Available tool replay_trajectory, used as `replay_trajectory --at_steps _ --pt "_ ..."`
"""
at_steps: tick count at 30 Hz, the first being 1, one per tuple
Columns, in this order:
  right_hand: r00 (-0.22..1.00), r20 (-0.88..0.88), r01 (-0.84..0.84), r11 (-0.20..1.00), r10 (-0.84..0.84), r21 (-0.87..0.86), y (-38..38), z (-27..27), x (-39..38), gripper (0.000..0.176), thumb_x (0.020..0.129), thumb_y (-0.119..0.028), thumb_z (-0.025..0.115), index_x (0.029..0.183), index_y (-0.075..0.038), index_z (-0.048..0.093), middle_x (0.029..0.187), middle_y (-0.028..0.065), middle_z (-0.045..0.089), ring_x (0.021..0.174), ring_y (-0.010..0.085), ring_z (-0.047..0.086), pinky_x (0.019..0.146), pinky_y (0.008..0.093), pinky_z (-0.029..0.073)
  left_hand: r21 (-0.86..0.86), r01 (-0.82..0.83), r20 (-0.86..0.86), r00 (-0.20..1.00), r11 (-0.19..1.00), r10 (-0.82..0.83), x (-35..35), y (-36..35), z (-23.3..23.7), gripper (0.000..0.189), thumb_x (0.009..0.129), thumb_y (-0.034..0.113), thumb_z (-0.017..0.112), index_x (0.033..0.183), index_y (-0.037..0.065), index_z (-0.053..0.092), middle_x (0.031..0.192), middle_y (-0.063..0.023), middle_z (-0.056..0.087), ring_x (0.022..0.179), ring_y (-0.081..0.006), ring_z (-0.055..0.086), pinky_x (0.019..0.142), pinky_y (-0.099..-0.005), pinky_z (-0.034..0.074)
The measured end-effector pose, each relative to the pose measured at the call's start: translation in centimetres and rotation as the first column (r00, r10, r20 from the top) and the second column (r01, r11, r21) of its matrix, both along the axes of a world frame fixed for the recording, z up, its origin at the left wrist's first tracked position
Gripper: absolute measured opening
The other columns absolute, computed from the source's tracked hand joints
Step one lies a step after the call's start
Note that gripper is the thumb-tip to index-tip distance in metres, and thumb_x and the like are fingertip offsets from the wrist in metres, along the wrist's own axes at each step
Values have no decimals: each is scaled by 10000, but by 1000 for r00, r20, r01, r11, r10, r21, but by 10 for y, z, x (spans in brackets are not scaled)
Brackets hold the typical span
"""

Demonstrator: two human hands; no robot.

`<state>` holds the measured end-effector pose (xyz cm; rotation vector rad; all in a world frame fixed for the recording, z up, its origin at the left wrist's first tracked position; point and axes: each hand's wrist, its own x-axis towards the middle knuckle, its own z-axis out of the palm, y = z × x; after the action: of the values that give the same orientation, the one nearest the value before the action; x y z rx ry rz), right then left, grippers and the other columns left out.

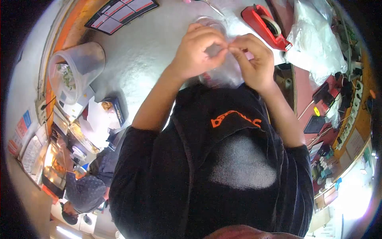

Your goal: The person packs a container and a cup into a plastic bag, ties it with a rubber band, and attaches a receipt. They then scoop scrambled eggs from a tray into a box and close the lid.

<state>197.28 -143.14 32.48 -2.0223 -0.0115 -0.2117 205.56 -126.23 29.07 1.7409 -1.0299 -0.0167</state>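
My left hand (201,49) and my right hand (254,59) meet fingertip to fingertip over a counter, close to my chest. Thumbs and index fingers are pinched together on a clear plastic bag (225,73), whose body hangs below and between them. Inside the bag are blurred pinkish-red patches that I cannot make out. Just beyond my left hand, the rim of a round clear container or more plastic (211,20) shows, partly covered by the fingers. A red tape dispenser (260,30) with a roll in it lies past my right hand.
Scissors (213,6) lie at the far edge, near a framed sheet (121,14). A pile of clear plastic bags (314,44) is on the right. To the left are a translucent bucket (91,59) and an opened box (111,111). Another person (85,195) works at lower left.
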Motion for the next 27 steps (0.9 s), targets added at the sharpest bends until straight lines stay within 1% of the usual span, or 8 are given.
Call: replay_trajectory --at_steps 14,16,18,22,24,25,26,27 --pt "994 -11 -112 978 112 -174 4 21 5 31 831 -11 609 844 10 590 793 132 593 672 233 593 614 302 465 49 -205 193 962 977 192 -16 -4 14 122 688 155 706 763 123 616 862 12 633 885 -179 582 809 -367 350" --pt "990 -23 -138 976 136 -169 2 18 -2 17 854 4 580 842 11 570 783 90 568 690 178 563 642 274 450 56 -225 240 949 973 206 -18 -1 14 110 688 155 691 750 124 605 875 14 629 903 -180 576 814 -373 353" --pt "971 -191 -95 961 147 258 -4 13 -13 50 890 4 545 840 0 553 782 25 527 728 104 500 678 230 418 60 -244 295 931 968 216 -20 2 9 100 689 153 678 744 122 600 884 10 624 908 -192 572 815 -375 364" --pt "940 -289 -80 939 183 334 -5 12 -22 41 927 -22 515 893 -5 528 812 -11 488 751 59 441 691 198 382 79 -213 271 945 974 185 -21 8 -1 97 705 153 675 742 110 597 862 -3 621 887 -207 573 820 -369 379" --pt "937 -311 -100 974 160 202 -12 16 -14 22 896 -4 539 883 -10 522 791 27 514 728 104 503 654 241 420 18 -228 256 942 974 216 -22 9 0 109 711 140 682 741 87 593 838 -28 615 837 -229 579 804 -367 416" --pt "960 -170 -259 934 221 -245 -13 22 -6 40 867 -3 559 870 -14 520 775 69 525 729 173 537 646 294 439 20 -238 263 938 971 224 -23 7 -3 109 711 140 682 741 87 593 838 -28 615 837 -229 579 804 -367 416" --pt "943 -60 -286 700 329 -655 -13 24 -1 65 837 -3 579 856 -19 519 759 111 536 730 242 571 639 347 458 -29 -237 247 940 971 237 -23 5 -8 108 709 121 686 740 78 591 825 -41 613 814 -238 581 790 -373 433" --pt "945 -71 -267 628 320 -731 -14 19 1 101 806 -53 596 856 -26 512 739 172 522 740 371 564 648 448 452 -77 -234 229 942 969 246 -24 4 -9 109 707 102 689 738 70 590 813 -55 610 790 -246 582 777 -379 449"
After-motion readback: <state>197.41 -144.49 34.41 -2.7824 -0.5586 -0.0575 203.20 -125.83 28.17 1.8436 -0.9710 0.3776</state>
